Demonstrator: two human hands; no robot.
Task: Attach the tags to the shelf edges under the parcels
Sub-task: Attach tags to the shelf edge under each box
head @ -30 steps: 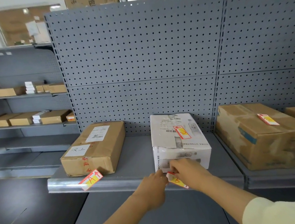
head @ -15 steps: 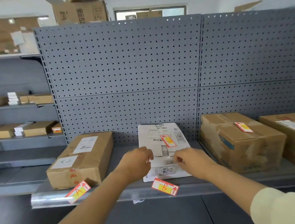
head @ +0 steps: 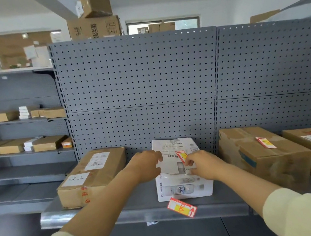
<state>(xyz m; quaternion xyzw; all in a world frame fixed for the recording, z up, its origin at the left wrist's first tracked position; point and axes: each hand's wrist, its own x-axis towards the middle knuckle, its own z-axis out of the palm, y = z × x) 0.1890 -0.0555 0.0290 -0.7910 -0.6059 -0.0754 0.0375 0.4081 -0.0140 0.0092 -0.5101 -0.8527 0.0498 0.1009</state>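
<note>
Both hands (head: 148, 165) (head: 201, 164) on white parcel (head: 182, 183), tag (head: 182, 207) on shelf edge (head: 123, 216) below.

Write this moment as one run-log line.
left hand: on white parcel | right hand: at its top tag | edge tag: attached

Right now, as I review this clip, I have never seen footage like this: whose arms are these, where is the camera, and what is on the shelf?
There is no machine here. A person wears one camera on the head, looking forward and down, so the two arms belong to the wearer. The left hand and right hand both rest on top of the white parcel, and the right hand's fingers touch the red and yellow sticker on it. Whether either hand grips anything is unclear. A brown parcel stands to the left, and another brown box to the right. A red and yellow tag sits on the shelf edge below the white parcel.
</note>
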